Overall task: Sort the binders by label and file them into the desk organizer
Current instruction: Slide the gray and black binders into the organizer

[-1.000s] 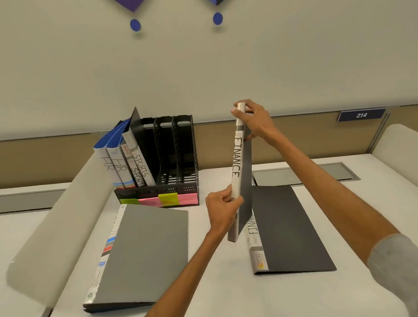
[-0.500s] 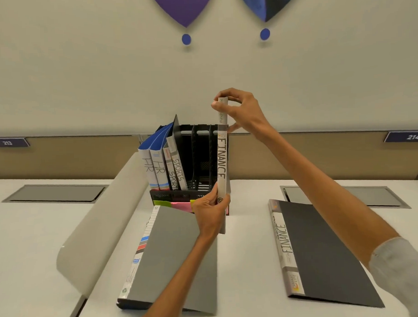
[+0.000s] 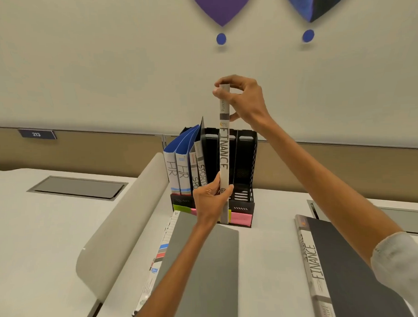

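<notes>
I hold a thin binder with FINANCE on its spine [image 3: 225, 155] upright in front of the black desk organizer [image 3: 245, 171]. My right hand [image 3: 241, 98] pinches its top end, and my left hand [image 3: 210, 201] grips its lower part. Two blue HR binders [image 3: 177, 171] and two SPORTS binders [image 3: 199, 169] stand in the organizer's left slots. A second FINANCE binder [image 3: 344, 267] lies flat on the desk at the right. A grey binder [image 3: 202, 265] lies flat under my left forearm.
Green and pink sticky labels [image 3: 239, 217] line the organizer's front edge. A curved beige divider [image 3: 120, 223] runs along the left of the desk. Grey cable hatches [image 3: 78, 187] sit in the desk tops left and right. A wall stands right behind the organizer.
The upright FINANCE binder has moved left, from above the flat black binder to in front of the organizer's middle slots. Both hands kept their grip. The view has closed in on the organizer.
</notes>
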### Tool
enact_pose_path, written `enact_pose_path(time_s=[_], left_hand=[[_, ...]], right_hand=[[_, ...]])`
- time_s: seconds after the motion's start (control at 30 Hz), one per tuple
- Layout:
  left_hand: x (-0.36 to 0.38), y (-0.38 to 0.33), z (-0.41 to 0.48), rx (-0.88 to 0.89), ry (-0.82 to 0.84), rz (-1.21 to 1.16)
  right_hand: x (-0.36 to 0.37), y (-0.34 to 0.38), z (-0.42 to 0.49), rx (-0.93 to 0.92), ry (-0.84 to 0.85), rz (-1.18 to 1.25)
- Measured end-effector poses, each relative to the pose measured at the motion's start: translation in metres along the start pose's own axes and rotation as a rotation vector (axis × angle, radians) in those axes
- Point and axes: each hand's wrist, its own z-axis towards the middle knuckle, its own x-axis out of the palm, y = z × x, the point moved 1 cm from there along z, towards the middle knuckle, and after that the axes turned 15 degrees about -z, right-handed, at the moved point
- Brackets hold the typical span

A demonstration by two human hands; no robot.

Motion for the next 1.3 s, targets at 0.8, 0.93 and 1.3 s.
enact_pose_path(time_s=[0.8,0.93,1.3], left_hand=[[0.023,0.105,0.074,-0.196,0.037,-0.081],[0.021,0.109,0.079,-0.242,0.056,-0.098],[0.003,0.158,0.042,-0.238,0.209,0.583]], right_hand=[[0.057,-0.115,0.048,0.006,-0.147,0.031],[0.059,-0.114,0.050,-0.052,-0.172,0.007],[0.082,-0.171,-0.010,-0.073,-0.056,-0.222]])
